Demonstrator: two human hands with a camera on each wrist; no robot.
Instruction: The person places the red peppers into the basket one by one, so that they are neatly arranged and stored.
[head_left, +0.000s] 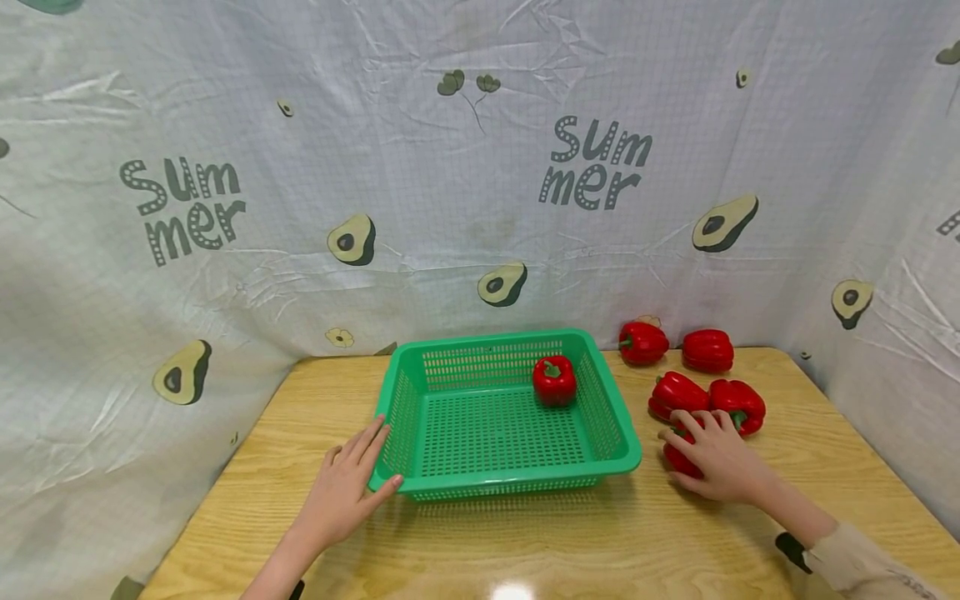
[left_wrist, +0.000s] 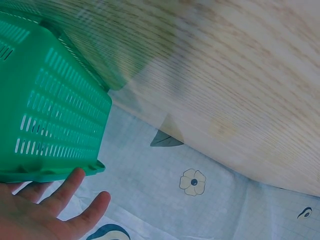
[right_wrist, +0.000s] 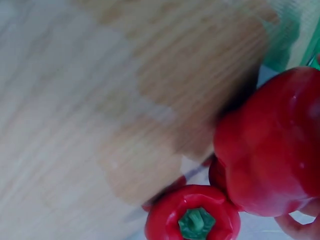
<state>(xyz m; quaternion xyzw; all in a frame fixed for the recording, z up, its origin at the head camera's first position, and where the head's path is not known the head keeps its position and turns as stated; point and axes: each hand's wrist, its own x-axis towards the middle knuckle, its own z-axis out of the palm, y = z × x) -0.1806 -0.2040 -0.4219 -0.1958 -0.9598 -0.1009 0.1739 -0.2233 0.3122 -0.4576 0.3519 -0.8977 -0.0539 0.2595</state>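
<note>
While the near left corner of a green basket (head_left: 517, 481) is touched by the left hand (head_left: 341, 492), a red pepper (head_left: 681, 460) is gripped by the right hand (head_left: 712, 462) at the right of the surface (head_left: 487, 546). The left hand's fingers are held straight and spread, laid against the basket's left rim, with the thumb placed by the front corner; in the left wrist view, the fingertips are seen at the rim, and nothing is grasped. The right hand's fingers are curved over the gripped pepper from above. Whether that pepper is lifted or rested on the surface cannot be told.

Just behind the right hand, two peppers are set side by side: a left middle pepper (head_left: 677, 394) and a right middle pepper (head_left: 740, 403), whose green stem is turned toward the front. Farther back, near the rear edge, a left rear pepper (head_left: 643, 343) and a right rear pepper (head_left: 708, 350) are placed with a small gap between them. Inside the basket, one upright pepper (head_left: 555, 383) is stood near the back right corner, its stem pointed up. Behind the surface, a pale sheet (head_left: 435, 200) is hung, printed with avocados, flowers and the word "summer". The right forearm is partly covered by a light sleeve (head_left: 862, 562).
</note>
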